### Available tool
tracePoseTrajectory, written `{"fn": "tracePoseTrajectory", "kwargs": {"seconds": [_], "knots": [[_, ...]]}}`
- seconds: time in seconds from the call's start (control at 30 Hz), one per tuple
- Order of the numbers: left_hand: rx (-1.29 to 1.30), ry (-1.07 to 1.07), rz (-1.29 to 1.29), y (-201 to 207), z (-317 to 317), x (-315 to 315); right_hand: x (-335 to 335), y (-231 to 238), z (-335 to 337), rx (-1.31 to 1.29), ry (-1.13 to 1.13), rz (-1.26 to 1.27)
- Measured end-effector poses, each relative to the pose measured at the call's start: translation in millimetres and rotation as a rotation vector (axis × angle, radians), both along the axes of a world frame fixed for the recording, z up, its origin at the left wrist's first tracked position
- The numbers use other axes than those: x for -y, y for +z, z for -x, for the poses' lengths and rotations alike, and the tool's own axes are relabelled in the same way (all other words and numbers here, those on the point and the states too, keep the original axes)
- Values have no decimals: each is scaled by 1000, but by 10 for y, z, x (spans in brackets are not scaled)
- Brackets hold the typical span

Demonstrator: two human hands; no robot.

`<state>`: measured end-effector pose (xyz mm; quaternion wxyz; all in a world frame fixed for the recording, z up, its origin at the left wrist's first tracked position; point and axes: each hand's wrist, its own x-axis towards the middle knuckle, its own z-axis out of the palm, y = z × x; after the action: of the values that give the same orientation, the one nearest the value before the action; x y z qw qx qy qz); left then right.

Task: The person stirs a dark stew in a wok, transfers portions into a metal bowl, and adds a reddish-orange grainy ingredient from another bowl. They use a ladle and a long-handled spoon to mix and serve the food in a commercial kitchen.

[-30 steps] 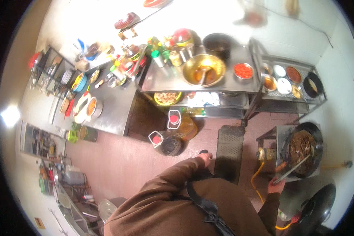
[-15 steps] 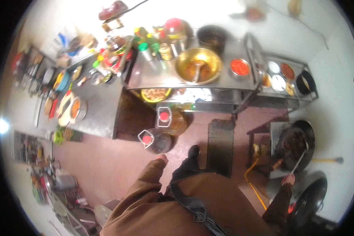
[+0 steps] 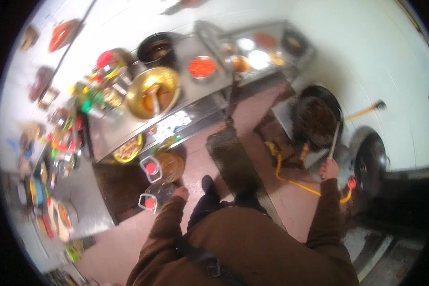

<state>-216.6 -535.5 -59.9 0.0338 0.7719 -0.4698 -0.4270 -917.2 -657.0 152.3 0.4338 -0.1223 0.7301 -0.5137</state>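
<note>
My right hand [image 3: 329, 169] is closed round the handle of a long metal cooking utensil [image 3: 335, 140]. The utensil's far end reaches into a black wok [image 3: 339, 107] on the right; its head cannot be made out. Dark brown food [image 3: 315, 121] fills the wok's middle. My left hand [image 3: 180, 192] hangs low in front of me, beside a large clear jug [image 3: 163, 191] with a red cap. It appears to hold nothing, but its fingers are too small and blurred to read.
A steel table [image 3: 112, 136] ahead bears a golden bowl [image 3: 134, 102], a black pot [image 3: 148, 46], chopped red food [image 3: 201, 67] and bottles. An orange hose [image 3: 298, 188] crosses the floor near the wok. Another wok [image 3: 370, 155] leans at right. A second jug [image 3: 171, 165] stands ahead.
My view has turned to the right, so the table and wok lie further left in the picture. My right hand still grips the utensil in the wok. My left hand now appears closer to the jug.
</note>
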Motion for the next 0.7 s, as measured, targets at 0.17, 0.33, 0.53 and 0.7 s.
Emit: {"fn": "tracePoseTrajectory", "kwargs": {"seconds": [0.17, 0.33, 0.53, 0.7], "knots": [[38, -183, -240, -110, -67, 291, -277, 227, -228, -148, 61, -4], [-236, -84, -286, 132, 251, 554, -193, 263, 295, -405, 101, -164], [-553, 128, -364, 518, 1567, 1088, -106, -111, 711, -969, 202, -266], [-889, 11, -464, 978, 3370, 1487, 208, -407, 92, 126, -14, -180]]}}
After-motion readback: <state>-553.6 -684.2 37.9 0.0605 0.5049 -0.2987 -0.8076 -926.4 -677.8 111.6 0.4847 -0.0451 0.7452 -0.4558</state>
